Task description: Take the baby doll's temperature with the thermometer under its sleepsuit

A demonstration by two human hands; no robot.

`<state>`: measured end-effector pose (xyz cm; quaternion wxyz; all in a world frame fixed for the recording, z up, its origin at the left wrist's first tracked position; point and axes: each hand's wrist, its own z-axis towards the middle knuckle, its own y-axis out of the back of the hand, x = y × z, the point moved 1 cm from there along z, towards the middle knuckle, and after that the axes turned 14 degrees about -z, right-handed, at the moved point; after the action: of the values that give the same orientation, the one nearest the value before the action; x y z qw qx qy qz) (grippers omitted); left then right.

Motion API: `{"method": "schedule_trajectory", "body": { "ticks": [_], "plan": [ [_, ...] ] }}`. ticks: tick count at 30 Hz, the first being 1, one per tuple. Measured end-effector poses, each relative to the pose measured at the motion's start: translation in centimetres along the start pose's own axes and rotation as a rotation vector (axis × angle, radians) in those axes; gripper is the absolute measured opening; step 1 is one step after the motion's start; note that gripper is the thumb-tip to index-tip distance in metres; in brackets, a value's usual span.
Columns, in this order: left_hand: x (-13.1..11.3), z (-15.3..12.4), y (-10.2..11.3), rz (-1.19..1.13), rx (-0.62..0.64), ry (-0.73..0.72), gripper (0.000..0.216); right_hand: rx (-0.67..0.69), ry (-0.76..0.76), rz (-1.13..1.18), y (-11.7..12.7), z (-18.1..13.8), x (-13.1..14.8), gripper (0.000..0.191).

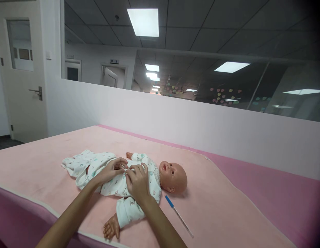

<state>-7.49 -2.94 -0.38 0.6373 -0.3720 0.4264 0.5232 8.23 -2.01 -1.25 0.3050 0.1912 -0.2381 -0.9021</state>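
A baby doll [174, 177] lies on its back, its head toward the right, in a white top [113, 187] with small coloured prints. At the front of that top, my left hand [114, 169] has its fingers bent and closed on the cloth. My right hand [137, 179] is right beside it, fingers curled and pinching the same fabric. What exactly sits between the fingertips is too small to make out. White printed pants [84, 162] cover the doll's legs at the left. One doll hand [112, 227] sticks out of its sleeve near the front edge.
A pen with a blue cap [179, 216] lies on the pink padded sheet [222, 206], close to the doll's head. Behind the table runs a low white wall [201, 127] with a window [191, 65] above. A closed door [22, 86] stands at the far left.
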Motion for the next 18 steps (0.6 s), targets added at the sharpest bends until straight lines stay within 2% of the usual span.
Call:
{"method": "schedule_trajectory", "body": {
  "ticks": [3, 11, 15, 18],
  "plan": [
    [-0.08, -0.04, -0.11, -0.015, -0.011, 0.004, 0.031, 0.019, 0.063, 0.029, 0.24, 0.05, 0.15, 0.011],
    [0.52, 0.07, 0.18, -0.015, -0.017, -0.016, 0.027, 0.054, 0.053, 0.089, 0.20, 0.01, 0.22, 0.011],
    [0.71, 0.06, -0.12, 0.138, -0.023, -0.094, 0.017, 0.050, 0.045, 0.106, 0.21, -0.05, 0.19, 0.012],
    [0.62, -0.08, -0.56, 0.347, -0.075, -0.166, 0.013, 0.051, 0.043, 0.098, 0.06, -0.08, 0.16, 0.012]
  ]
}}
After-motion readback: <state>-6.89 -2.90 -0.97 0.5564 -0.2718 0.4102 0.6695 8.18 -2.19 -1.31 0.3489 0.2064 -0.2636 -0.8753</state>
